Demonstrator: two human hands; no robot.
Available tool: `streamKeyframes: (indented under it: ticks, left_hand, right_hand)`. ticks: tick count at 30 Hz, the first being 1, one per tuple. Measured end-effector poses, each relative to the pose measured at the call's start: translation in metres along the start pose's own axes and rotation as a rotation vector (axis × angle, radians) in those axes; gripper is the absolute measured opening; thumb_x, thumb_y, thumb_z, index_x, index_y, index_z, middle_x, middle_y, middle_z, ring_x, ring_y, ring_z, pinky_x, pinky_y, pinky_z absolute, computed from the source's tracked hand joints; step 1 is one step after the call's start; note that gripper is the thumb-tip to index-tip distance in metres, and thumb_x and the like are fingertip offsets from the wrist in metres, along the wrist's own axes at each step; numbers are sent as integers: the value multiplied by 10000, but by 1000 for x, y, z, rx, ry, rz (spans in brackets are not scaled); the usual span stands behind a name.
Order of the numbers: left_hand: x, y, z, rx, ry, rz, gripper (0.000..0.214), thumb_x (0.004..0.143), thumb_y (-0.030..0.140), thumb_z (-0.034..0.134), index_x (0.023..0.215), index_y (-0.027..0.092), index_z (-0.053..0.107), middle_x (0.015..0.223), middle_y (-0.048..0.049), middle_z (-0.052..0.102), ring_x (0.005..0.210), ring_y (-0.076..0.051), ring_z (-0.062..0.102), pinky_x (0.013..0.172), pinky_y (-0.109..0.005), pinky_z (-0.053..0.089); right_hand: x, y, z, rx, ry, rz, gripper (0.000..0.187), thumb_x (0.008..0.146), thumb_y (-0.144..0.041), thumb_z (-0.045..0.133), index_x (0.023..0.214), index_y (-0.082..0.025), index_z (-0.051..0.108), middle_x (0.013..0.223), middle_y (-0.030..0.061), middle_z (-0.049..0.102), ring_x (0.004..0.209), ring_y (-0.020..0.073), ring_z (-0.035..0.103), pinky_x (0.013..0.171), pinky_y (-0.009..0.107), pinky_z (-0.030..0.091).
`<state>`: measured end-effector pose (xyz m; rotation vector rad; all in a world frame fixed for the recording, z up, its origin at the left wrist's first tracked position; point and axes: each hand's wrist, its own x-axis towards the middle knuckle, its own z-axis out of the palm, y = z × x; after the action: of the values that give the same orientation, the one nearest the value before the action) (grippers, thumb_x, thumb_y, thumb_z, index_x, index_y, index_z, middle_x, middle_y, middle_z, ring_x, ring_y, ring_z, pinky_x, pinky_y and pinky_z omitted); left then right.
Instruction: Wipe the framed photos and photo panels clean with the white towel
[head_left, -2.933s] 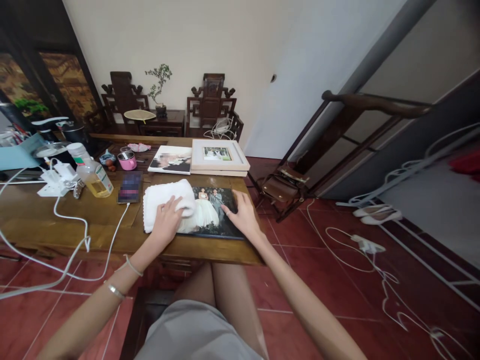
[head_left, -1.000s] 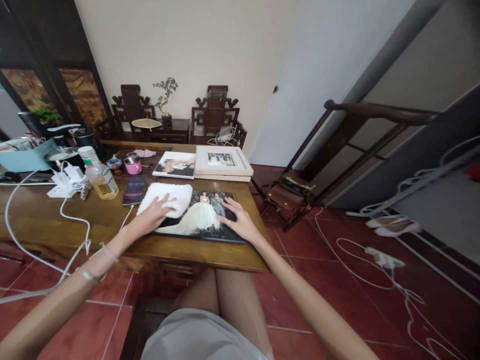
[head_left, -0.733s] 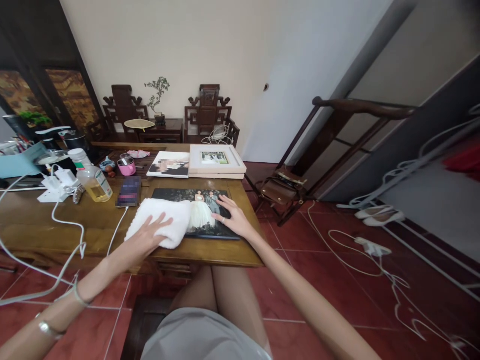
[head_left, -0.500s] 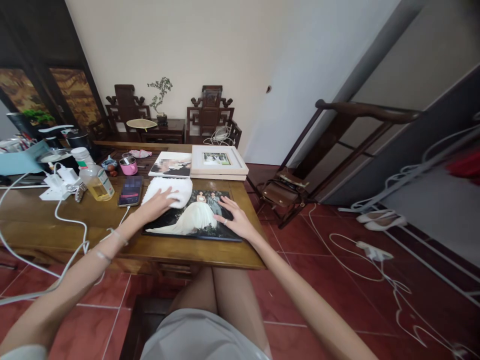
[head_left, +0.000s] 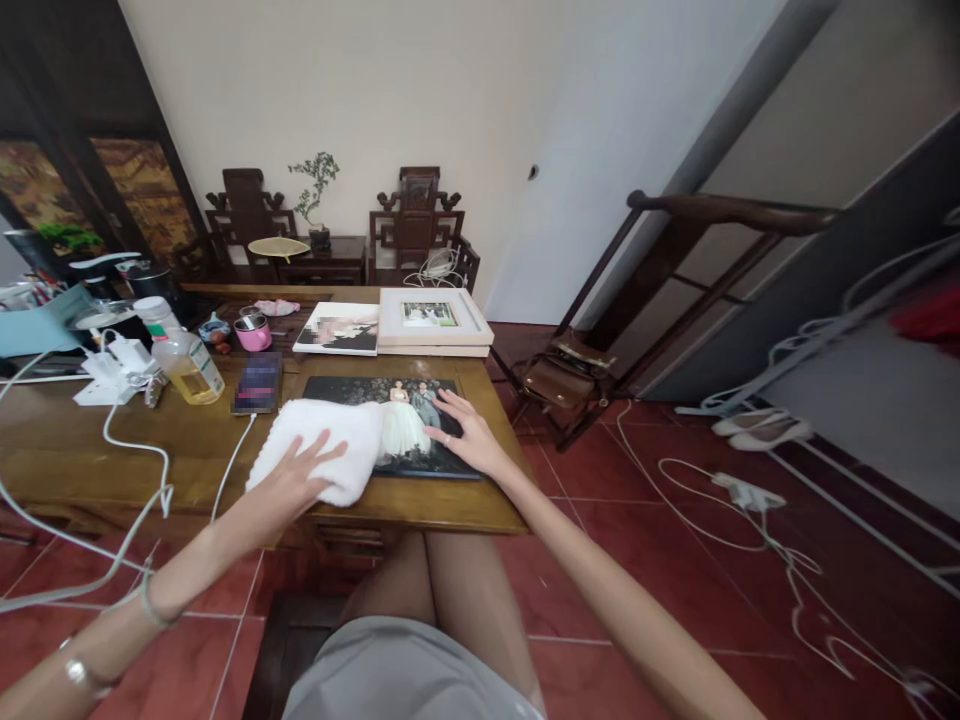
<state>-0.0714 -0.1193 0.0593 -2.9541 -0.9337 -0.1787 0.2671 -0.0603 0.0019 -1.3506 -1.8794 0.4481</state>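
Note:
A framed wedding photo of a couple lies flat on the wooden table in front of me. My left hand rests with spread fingers on a folded white cloth, which covers the photo's left part and laps over its near left corner. At the photo's right side lies my right hand, fingers stretched apart, touching its surface near the edge. A ring shows on one of its fingers. The photo's lower left corner is hidden under the cloth.
Behind the photo lie a white picture frame and a smaller print. To the left are a phone on a cable, a bottle of yellow liquid, a pink cup and a white power adapter. A wooden chair stands right.
My left hand has slid the white cloth toward me and left, from the photo's upper left to its lower left. My right hand stays in about the same place.

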Motion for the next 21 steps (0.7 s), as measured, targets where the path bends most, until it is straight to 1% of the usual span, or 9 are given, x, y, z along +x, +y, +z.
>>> streamKeyframes:
  ticks: [2, 4, 6, 8, 10, 13, 15, 17, 21]
  left_hand:
    - [-4, 4, -4, -19, -19, 7, 317, 874, 14, 441, 1058, 211, 608, 1518, -46, 266, 1431, -235, 91, 1134, -535, 179]
    - [7, -4, -3, -29, -41, -9, 307, 906, 54, 420, 1101, 214, 595, 1512, -49, 283, 1430, -241, 103, 1126, -537, 198]
    - [30, -20, -1, -27, -65, -49, 308, 939, 105, 396, 1165, 218, 573, 1504, -58, 301, 1425, -259, 128, 1110, -550, 220]
    - [60, -39, 2, -19, -83, -97, 317, 954, 138, 385, 1212, 217, 552, 1498, -68, 312, 1417, -281, 159, 1093, -565, 234]
    - [89, -54, 4, -11, -69, -129, 338, 961, 148, 376, 1255, 215, 528, 1496, -72, 315, 1412, -291, 168, 1085, -573, 230]
    - [120, -61, 4, 12, -36, -159, 372, 961, 132, 360, 1288, 223, 513, 1506, -52, 295, 1410, -317, 151, 1073, -609, 203]
    - [128, -52, 5, 32, -50, -170, 380, 948, 116, 385, 1283, 232, 521, 1499, -48, 310, 1404, -331, 164, 1056, -632, 211]
    - [123, -34, 7, 49, -82, -154, 368, 923, 110, 441, 1252, 236, 547, 1491, -56, 326, 1398, -341, 185, 1043, -647, 227]
    - [86, 16, 10, 75, -67, -22, 336, 893, 96, 491, 1177, 244, 591, 1506, -37, 297, 1408, -346, 151, 1058, -646, 207]
  right_hand:
    - [1, 0, 0, 2, 1, -4, 602, 760, -520, 643, 1262, -194, 581, 1420, 136, 452, 1357, 285, 350, 1126, 490, 271]
    - [1, 0, 0, -2, -2, -7, 603, 760, -521, 642, 1265, -199, 577, 1422, 130, 451, 1359, 283, 348, 1127, 489, 270]
    - [1, 0, -1, -6, -8, -9, 604, 763, -521, 638, 1270, -198, 573, 1426, 130, 445, 1362, 280, 343, 1128, 486, 271]
    - [0, 0, -1, -8, -14, -11, 600, 765, -517, 639, 1275, -210, 568, 1429, 123, 443, 1365, 281, 338, 1127, 496, 268]
    - [0, 1, -2, -7, -15, -12, 587, 765, -513, 642, 1275, -232, 567, 1428, 111, 447, 1365, 288, 336, 1123, 516, 263]
    - [-1, 3, -1, -5, -15, -10, 578, 767, -513, 640, 1268, -232, 573, 1424, 114, 451, 1361, 292, 342, 1120, 524, 265]
    - [-1, 4, -1, -2, -13, -11, 579, 768, -518, 637, 1262, -221, 579, 1424, 122, 450, 1358, 292, 348, 1118, 518, 272]
    - [-1, 4, -1, 5, -9, -11, 579, 766, -522, 637, 1258, -221, 583, 1425, 123, 448, 1356, 294, 350, 1116, 520, 276]
    - [0, 3, 0, 7, 1, -9, 587, 760, -527, 641, 1256, -219, 585, 1417, 126, 458, 1351, 296, 358, 1116, 519, 277]
